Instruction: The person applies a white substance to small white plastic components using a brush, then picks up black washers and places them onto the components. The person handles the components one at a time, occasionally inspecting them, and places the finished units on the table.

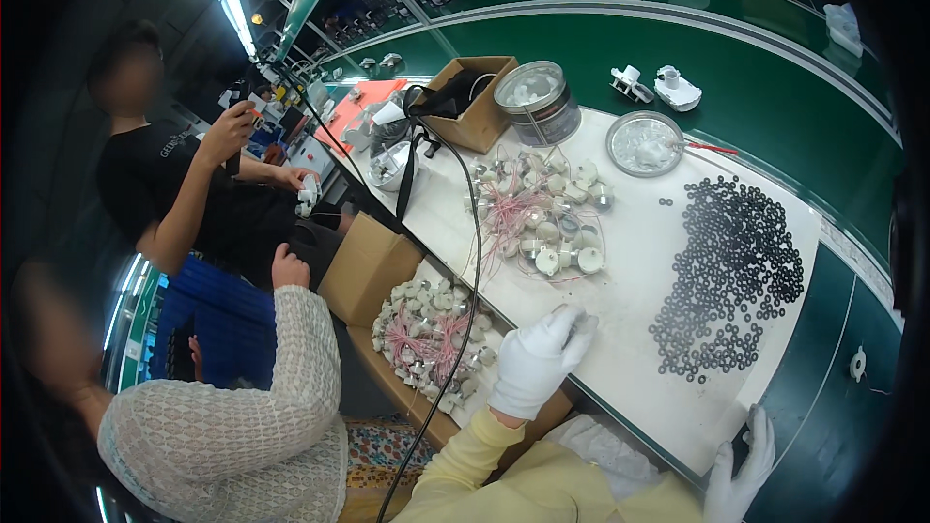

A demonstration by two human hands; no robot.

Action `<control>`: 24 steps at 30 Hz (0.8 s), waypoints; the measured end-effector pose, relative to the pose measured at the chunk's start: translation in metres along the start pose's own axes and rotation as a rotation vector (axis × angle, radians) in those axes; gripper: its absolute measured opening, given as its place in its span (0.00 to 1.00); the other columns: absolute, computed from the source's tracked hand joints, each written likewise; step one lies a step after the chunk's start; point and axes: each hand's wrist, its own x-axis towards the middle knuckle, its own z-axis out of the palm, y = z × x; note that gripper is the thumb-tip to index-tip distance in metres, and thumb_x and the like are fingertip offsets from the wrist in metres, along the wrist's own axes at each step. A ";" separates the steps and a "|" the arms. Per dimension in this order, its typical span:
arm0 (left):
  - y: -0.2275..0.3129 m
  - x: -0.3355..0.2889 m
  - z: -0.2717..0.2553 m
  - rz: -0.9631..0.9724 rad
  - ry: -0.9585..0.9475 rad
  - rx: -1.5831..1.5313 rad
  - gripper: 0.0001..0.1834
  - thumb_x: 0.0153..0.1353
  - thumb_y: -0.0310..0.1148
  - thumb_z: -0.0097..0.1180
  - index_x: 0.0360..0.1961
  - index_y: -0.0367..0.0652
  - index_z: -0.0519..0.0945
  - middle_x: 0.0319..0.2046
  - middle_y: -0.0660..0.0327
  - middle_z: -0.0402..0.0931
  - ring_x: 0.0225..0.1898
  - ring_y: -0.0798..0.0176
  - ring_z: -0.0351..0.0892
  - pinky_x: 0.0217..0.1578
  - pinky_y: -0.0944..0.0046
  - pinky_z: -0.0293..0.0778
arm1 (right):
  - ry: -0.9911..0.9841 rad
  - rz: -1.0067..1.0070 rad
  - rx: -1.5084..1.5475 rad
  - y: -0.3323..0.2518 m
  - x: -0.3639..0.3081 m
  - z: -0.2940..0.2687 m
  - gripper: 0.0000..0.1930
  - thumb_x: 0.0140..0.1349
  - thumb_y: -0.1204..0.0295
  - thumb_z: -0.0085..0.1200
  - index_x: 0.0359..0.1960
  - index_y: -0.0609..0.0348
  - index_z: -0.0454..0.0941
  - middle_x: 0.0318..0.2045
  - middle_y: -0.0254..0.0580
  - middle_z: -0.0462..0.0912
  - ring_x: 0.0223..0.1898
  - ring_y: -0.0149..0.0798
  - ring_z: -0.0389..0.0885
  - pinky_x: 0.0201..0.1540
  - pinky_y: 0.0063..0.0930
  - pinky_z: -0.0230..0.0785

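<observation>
My left hand, in a white glove, is over the near edge of the white work surface. Its fingers are pressed together, and whatever they may hold is hidden. Just beyond it lies a pile of small round white motors with pink wires. My right hand, also gloved in white, is low at the right by the corner of the surface. Its thumb stands apart from its stretched fingers, with a dark gap between. Many small black rings are spread out beyond that hand.
A cardboard box of wired motors stands left of my left arm. A round dish, a clear tub and white housings are farther back. A black cable crosses the view. Two people are at the left.
</observation>
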 end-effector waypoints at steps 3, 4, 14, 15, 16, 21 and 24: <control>0.000 0.000 0.006 0.053 0.035 0.054 0.12 0.57 0.34 0.66 0.42 0.48 0.81 0.27 0.61 0.79 0.25 0.55 0.81 0.24 0.58 0.75 | 0.011 -0.049 -0.016 0.002 0.001 0.000 0.26 0.64 0.69 0.58 0.61 0.72 0.71 0.51 0.63 0.77 0.49 0.60 0.77 0.52 0.45 0.71; 0.001 0.001 0.004 0.057 0.020 0.114 0.12 0.56 0.35 0.66 0.41 0.49 0.81 0.25 0.61 0.76 0.24 0.54 0.79 0.23 0.57 0.73 | -0.015 -0.031 -0.022 0.002 0.001 -0.001 0.26 0.65 0.69 0.58 0.61 0.72 0.71 0.52 0.64 0.77 0.49 0.61 0.77 0.53 0.46 0.71; 0.011 0.011 0.004 0.194 0.115 0.268 0.08 0.55 0.36 0.66 0.36 0.51 0.83 0.19 0.63 0.69 0.21 0.57 0.72 0.21 0.54 0.65 | -0.072 -0.093 -0.013 -0.001 0.004 -0.008 0.26 0.63 0.72 0.57 0.61 0.73 0.70 0.55 0.73 0.74 0.54 0.70 0.75 0.59 0.52 0.69; 0.009 0.010 0.006 0.177 0.097 0.261 0.08 0.55 0.36 0.66 0.36 0.51 0.83 0.18 0.63 0.69 0.21 0.57 0.71 0.21 0.54 0.65 | -0.077 -0.089 -0.012 -0.001 0.004 -0.008 0.26 0.62 0.72 0.57 0.61 0.73 0.70 0.55 0.73 0.74 0.54 0.70 0.75 0.59 0.52 0.68; 0.005 0.007 0.009 0.160 0.078 0.254 0.08 0.55 0.36 0.66 0.37 0.51 0.83 0.18 0.63 0.68 0.20 0.57 0.71 0.21 0.54 0.65 | -0.084 -0.090 -0.014 -0.002 0.005 -0.009 0.26 0.62 0.73 0.57 0.61 0.73 0.70 0.55 0.73 0.74 0.54 0.70 0.75 0.59 0.52 0.68; 0.006 0.005 0.010 0.178 0.064 0.289 0.09 0.56 0.37 0.66 0.38 0.52 0.83 0.16 0.64 0.70 0.18 0.57 0.71 0.20 0.54 0.65 | -0.103 -0.103 -0.021 -0.002 0.006 -0.010 0.26 0.63 0.72 0.58 0.61 0.73 0.70 0.55 0.73 0.74 0.54 0.70 0.74 0.60 0.52 0.68; 0.003 0.007 0.009 0.206 0.060 0.249 0.09 0.55 0.37 0.67 0.37 0.52 0.83 0.17 0.65 0.73 0.17 0.58 0.72 0.20 0.56 0.66 | -0.053 -0.105 -0.036 -0.001 0.001 -0.005 0.26 0.63 0.71 0.58 0.61 0.71 0.70 0.56 0.72 0.74 0.54 0.70 0.74 0.60 0.53 0.67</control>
